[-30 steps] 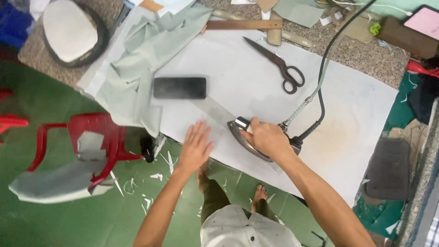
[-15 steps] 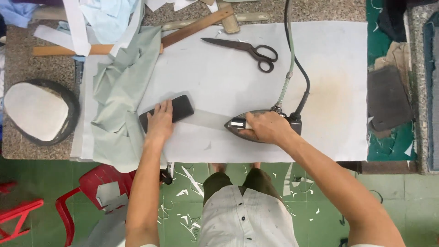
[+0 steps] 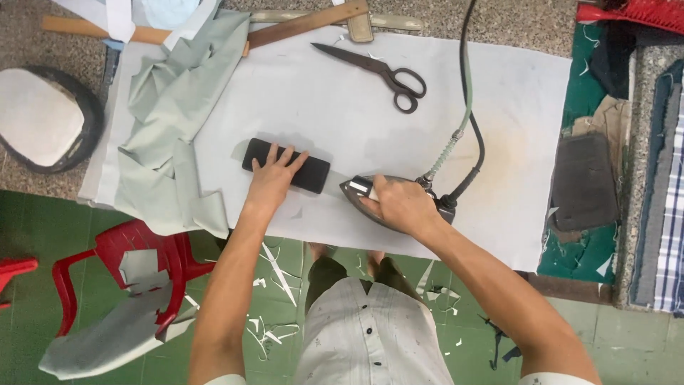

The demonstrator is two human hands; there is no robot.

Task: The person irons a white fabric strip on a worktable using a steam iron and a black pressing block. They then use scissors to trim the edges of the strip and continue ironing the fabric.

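My right hand (image 3: pixel 399 204) grips the handle of a steel iron (image 3: pixel 354 190) that rests on the white pressing cloth (image 3: pixel 335 107), its tip pointing left. My left hand (image 3: pixel 273 178) lies flat, fingers spread, on a black rectangular block (image 3: pixel 317 174) just left of the iron's tip. A thin pale strip of fabric runs under the block toward the iron; most of it is hidden. The iron's black cord and green hose (image 3: pixel 464 107) rise toward the far edge.
Black scissors (image 3: pixel 385 71) lie at the back of the cloth. A wooden ruler (image 3: pixel 306 25) and pale green fabric (image 3: pixel 171 121) sit at back left, a padded oval form (image 3: pixel 39 117) at far left. A red plastic chair (image 3: pixel 135 267) stands below the table's edge.
The block has slid right, close to the iron's tip, with my left hand on it. My right hand still holds the iron. The camera view shifted.
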